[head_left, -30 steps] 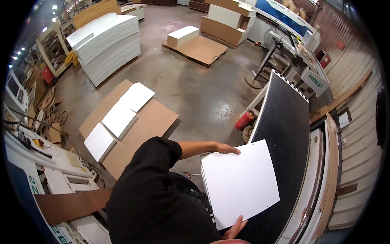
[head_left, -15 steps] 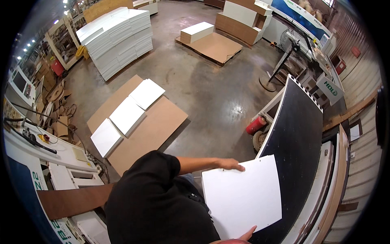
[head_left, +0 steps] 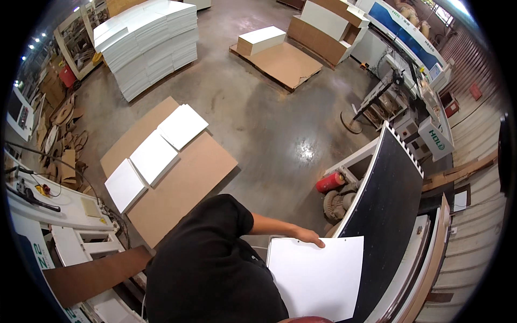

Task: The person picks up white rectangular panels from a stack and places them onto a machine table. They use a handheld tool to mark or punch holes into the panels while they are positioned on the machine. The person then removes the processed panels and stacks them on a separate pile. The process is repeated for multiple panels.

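From where I stand, the white panel is at the near end of the scene, right in front of the person, its right part overlapping the black worktop. Whether it rests there or is held just above, I can't tell.

The left hand has the far edge pinched, with part of the hand over the top face; whatever fingers are underneath are hidden. The right hand is out of sight, so I can't say what it grips.

I'd take it for stiff board: it lies flat without sagging between hand and near end. Lines along its left edge hint at more than one sheet, which would make it fairly heavy and let the layers slide. The face looks smooth, probably slippery to dry fingers, and the corners would likely chip if knocked.

Best hold, I'd judge, is two opposite edges, far and near, fingers well under and thumbs on top, clear of the corners and of the small dark marks along the far edge.
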`<state>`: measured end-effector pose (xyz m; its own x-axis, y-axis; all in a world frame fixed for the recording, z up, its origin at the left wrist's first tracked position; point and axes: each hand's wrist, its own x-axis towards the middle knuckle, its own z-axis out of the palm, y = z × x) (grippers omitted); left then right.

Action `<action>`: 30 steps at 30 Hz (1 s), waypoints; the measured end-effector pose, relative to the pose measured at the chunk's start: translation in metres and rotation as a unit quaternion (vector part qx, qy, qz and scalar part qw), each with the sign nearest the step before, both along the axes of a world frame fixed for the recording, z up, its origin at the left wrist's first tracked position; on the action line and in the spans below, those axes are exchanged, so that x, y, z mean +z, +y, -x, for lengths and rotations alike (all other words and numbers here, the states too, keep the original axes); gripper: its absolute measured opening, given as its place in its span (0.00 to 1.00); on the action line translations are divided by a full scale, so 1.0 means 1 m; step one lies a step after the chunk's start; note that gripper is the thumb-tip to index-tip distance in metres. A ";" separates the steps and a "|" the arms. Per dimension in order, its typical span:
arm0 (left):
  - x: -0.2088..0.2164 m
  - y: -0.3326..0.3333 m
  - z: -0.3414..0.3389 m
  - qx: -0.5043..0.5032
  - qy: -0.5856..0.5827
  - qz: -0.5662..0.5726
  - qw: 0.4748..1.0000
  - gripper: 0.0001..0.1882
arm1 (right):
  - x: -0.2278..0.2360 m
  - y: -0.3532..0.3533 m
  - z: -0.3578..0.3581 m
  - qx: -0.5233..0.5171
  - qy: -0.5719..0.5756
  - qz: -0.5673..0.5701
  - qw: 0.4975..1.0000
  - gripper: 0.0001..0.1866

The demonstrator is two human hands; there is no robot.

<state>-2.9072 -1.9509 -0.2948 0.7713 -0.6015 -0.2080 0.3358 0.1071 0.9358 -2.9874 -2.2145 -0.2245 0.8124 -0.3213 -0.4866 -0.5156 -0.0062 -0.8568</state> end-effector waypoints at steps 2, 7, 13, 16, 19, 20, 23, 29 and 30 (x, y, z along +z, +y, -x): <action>-0.013 0.003 -0.017 -0.031 -0.016 0.037 0.999 0.39 | 0.003 0.017 -0.016 0.008 -0.007 -0.008 1.000 0.43; -0.017 0.007 -0.045 -0.078 0.003 0.072 0.994 0.36 | 0.001 0.054 -0.055 0.023 -0.013 -0.021 0.999 0.42; -0.023 0.016 -0.111 -0.148 0.041 0.009 0.988 0.46 | -0.003 0.091 -0.122 0.049 -0.016 -0.034 0.998 0.41; 0.006 0.026 -0.159 -0.176 0.137 -0.109 0.969 0.44 | -0.009 0.107 -0.162 0.055 -0.015 -0.039 0.998 0.40; -0.005 0.026 -0.214 -0.117 0.075 -0.138 0.981 0.48 | -0.008 0.128 -0.212 0.076 -0.020 -0.042 0.996 0.40; -0.014 0.027 -0.233 -0.092 0.054 -0.130 0.986 0.49 | -0.008 0.137 -0.230 0.083 -0.022 -0.044 0.995 0.40; -0.019 0.045 -0.282 -0.028 0.027 -0.071 0.997 0.47 | -0.002 0.162 -0.287 0.098 -0.029 -0.060 0.993 0.39; -0.033 0.135 -0.345 0.104 0.037 -0.021 0.994 0.42 | 0.006 0.221 -0.387 0.152 -0.018 -0.077 0.985 0.38; -0.037 0.155 -0.347 0.126 0.039 -0.015 0.991 0.41 | 0.008 0.230 -0.401 0.161 -0.018 -0.079 0.984 0.38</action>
